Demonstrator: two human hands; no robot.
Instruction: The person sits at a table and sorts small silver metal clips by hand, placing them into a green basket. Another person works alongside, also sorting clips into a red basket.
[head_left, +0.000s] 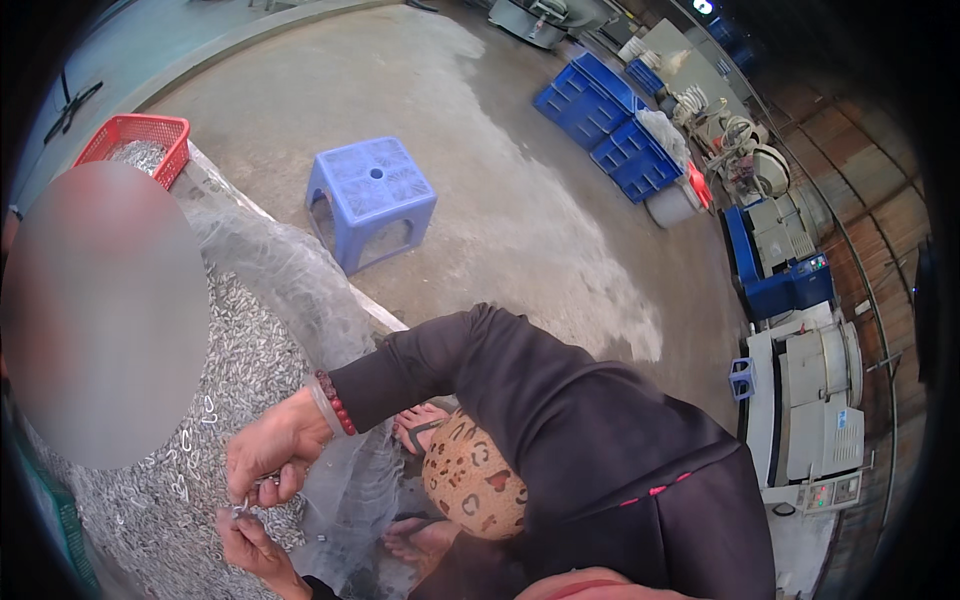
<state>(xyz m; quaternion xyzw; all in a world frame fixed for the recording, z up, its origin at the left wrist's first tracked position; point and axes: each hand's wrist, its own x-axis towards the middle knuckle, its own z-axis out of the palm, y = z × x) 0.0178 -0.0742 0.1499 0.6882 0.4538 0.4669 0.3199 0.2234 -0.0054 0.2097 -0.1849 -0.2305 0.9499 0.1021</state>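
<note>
My right hand (272, 447), with a red bead bracelet and a pale band at its wrist, is closed, thumb and fingers pinched together. Small silver metal pieces show in its curled fingers. Just below it, my left hand (257, 550) is also closed, its fingertips meeting the right ones around a small shiny metal piece (240, 511). Its exact shape is too small to tell. Both hands are over a wide pile of small silver metal parts (250, 345). Several bright loop-shaped pieces (180, 487) lie among them.
Clear plastic sheeting (285, 265) edges the pile. A red basket (178, 150) holding metal parts stands at the far left, near a large blurred patch. On the floor are a blue stool (375, 185) and blue crates (590, 100). Machines (815, 375) line the right side.
</note>
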